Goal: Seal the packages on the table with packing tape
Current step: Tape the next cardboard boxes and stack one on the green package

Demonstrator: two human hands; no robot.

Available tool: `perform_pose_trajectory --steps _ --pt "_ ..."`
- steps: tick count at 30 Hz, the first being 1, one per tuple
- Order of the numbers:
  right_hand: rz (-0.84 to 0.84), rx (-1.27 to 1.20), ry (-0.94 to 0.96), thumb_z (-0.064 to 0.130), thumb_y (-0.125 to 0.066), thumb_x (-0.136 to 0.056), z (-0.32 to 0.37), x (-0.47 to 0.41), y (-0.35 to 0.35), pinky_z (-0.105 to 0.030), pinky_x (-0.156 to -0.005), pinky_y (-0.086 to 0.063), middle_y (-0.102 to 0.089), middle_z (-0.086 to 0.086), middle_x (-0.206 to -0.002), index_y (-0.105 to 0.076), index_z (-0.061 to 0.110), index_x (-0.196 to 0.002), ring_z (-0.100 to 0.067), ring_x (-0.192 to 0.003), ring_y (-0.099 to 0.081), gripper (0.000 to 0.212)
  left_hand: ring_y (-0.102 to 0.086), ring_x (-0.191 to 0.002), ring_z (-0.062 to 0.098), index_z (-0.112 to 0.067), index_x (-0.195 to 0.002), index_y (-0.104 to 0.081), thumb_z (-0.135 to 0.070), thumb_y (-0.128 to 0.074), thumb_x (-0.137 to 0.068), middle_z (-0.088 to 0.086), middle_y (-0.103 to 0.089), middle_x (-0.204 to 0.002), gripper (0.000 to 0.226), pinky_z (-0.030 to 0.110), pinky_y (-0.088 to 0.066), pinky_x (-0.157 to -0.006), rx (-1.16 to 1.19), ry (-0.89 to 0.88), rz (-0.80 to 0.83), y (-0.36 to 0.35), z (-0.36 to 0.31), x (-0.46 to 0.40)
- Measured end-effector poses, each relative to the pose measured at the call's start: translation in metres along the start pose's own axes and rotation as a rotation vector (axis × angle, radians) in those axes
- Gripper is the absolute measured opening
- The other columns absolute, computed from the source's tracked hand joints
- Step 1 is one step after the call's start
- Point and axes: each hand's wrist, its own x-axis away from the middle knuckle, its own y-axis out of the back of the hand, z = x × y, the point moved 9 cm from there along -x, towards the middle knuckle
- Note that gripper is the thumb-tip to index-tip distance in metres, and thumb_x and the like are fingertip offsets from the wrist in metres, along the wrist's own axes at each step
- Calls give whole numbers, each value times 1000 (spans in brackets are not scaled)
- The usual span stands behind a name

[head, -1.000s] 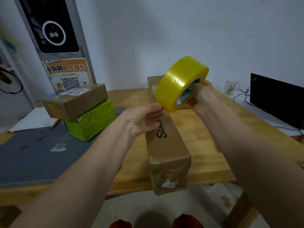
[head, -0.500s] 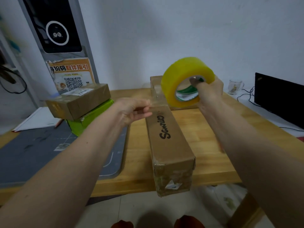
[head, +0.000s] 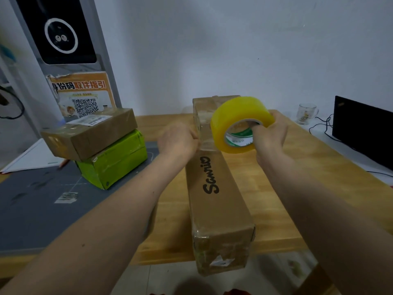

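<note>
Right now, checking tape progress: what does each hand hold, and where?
Right hand grips tape roll through its core; left hand pinches the pulled-out tape end.

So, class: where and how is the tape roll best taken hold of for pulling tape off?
Grip the tape roll through its open core, coming from its right face, as the right hand does. The hollow ring gives the fingers a hold and lets the left hand draw the strip leftward.
</note>
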Motion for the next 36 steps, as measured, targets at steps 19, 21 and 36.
perform_pose_trajectory --steps 19,21,36 --pt "36 115 72 -13 -52 -74 -8 -6 -14 -29 -64 -48 -60 -15 -115 -55 20 -100 -26 -95 -63 43 -41 -122 31 -10 -130 -43 -22 -73 -85 12 -37 -135 55 32 -34 -76 12 190 12 -25 36 -3" --pt "29 99 50 -13 -54 -75 -10 -7 -13 -32 -67 -52 -58 -14 -118 -56 19 -103 -27 -97 -63 43 -40 -126 31 -9 -131 -44 -7 -64 -88 13 -36 -139 48 32 -38 -79 76 264 -4 -22 52 5" --pt "12 94 -7 -3 -62 -81 -17 -5 -13 -23 -59 -44 -60 2 -86 -57 18 -102 -11 -74 -58 30 7 -150 32 0 -153 7 -74 -27 -90 19 10 -162 103 41 -1 -121 -374 -149 473 -76 -31 50"
